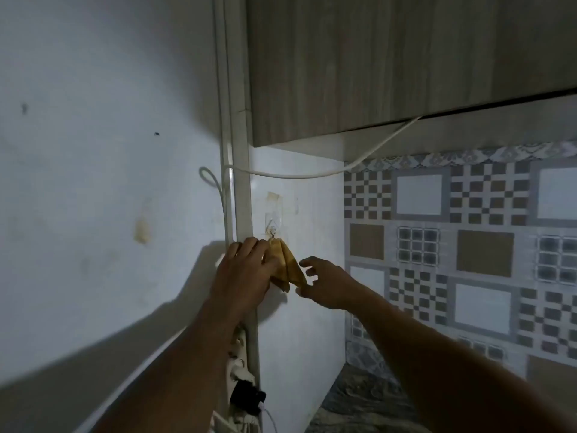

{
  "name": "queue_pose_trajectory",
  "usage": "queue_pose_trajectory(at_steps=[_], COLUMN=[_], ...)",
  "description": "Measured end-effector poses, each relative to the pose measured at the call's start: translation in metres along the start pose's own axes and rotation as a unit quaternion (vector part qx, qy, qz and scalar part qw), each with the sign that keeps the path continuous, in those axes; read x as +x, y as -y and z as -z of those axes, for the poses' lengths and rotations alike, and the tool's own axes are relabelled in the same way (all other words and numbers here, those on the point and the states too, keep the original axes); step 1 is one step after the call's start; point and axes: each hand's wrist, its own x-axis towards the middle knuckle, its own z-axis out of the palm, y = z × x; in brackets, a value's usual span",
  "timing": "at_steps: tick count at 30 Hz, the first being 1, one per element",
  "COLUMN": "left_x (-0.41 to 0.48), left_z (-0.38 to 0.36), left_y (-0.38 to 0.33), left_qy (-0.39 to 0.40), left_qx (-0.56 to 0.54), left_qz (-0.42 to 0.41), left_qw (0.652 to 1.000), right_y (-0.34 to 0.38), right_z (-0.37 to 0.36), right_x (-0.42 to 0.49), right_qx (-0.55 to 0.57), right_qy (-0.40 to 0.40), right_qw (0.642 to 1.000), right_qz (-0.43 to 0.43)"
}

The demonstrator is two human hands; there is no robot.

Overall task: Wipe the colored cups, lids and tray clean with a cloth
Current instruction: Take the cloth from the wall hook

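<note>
This is a home kitchen, seen at a dim corner. A wood-grain wall cabinet (pixel 406 64) hangs overhead on the right. Below it the far wall carries a patterned tile backsplash (pixel 468 245) of grey, brown and white checks, meeting a dark marbled countertop (pixel 359 398). A clear adhesive hook (pixel 273 228) on a white panel (pixel 306 323) holds a yellow cloth (pixel 290 267). On the left are a stained painted wall (pixel 93 182), a loaded power strip (pixel 242 364) and a loose white cable (pixel 296 175).

Soft yellow cloth (pixel 285 265), wood-grain cabinet (pixel 390 64), glossy patterned tiles (pixel 462 245)
</note>
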Motion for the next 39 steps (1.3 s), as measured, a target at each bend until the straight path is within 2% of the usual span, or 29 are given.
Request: queue_pose_trajectory(at_steps=[3, 8, 13, 17, 19, 23, 26, 28, 29, 31, 33, 34, 36, 39], left_x=[0.01, 0.029, 0.053, 0.065, 0.067, 0.065, 0.06, 0.055, 0.053, 0.043, 0.028, 0.019, 0.001, -0.019], left_z=[-0.013, -0.018, 0.0, 0.008, 0.011, 0.017, 0.019, 0.02, 0.021, 0.029, 0.039, 0.041, 0.042, 0.049], left_y=[0.006, 0.007, 0.004, 0.003, 0.002, -0.011, -0.032, -0.051, -0.06, -0.083, -0.108, -0.122, -0.153, -0.201], left_qy=[-0.058, -0.146, -0.173, -0.184, -0.191, -0.187, -0.139, -0.059, -0.006, 0.103, 0.188, 0.211, 0.236, 0.274], left_qx=[-0.002, -0.024, -0.145, -0.235, -0.254, -0.304, -0.394, -0.483, -0.545, -0.674, -0.757, -0.775, -0.798, -0.812], left_qz=[-0.015, -0.032, 0.058, 0.125, 0.139, 0.168, 0.206, 0.241, 0.264, 0.316, 0.346, 0.355, 0.373, 0.387], left_qw=[0.998, 0.989, 0.972, 0.946, 0.938, 0.919, 0.885, 0.839, 0.796, 0.66, 0.522, 0.478, 0.41, 0.34], right_y=[0.005, 0.014, 0.019, 0.037, 0.046, 0.054, 0.044, 0.03, 0.023, 0.009, -0.003, -0.009, -0.023, -0.049], right_z=[-0.011, 0.003, 0.033, 0.064, 0.079, 0.102, 0.108, 0.109, 0.109, 0.109, 0.111, 0.114, 0.12, 0.129], right_x=[0.017, 0.03, 0.041, 0.038, 0.033, 0.018, 0.0, -0.015, -0.023, -0.041, -0.067, -0.081, -0.11, -0.158], right_qx=[0.031, 0.046, 0.113, 0.164, 0.217, 0.245, 0.249, 0.264, 0.277, 0.296, 0.317, 0.329, 0.335, 0.288], right_qy=[-0.016, -0.091, -0.18, -0.268, -0.252, -0.142, -0.078, -0.046, -0.037, -0.014, 0.035, 0.066, 0.109, 0.105], right_qw=[0.999, 0.995, 0.977, 0.948, 0.942, 0.959, 0.963, 0.96, 0.955, 0.945, 0.932, 0.923, 0.911, 0.919], right_qz=[0.001, 0.009, -0.003, 0.044, 0.047, -0.013, -0.061, -0.086, -0.1, -0.137, -0.173, -0.188, -0.212, -0.246])
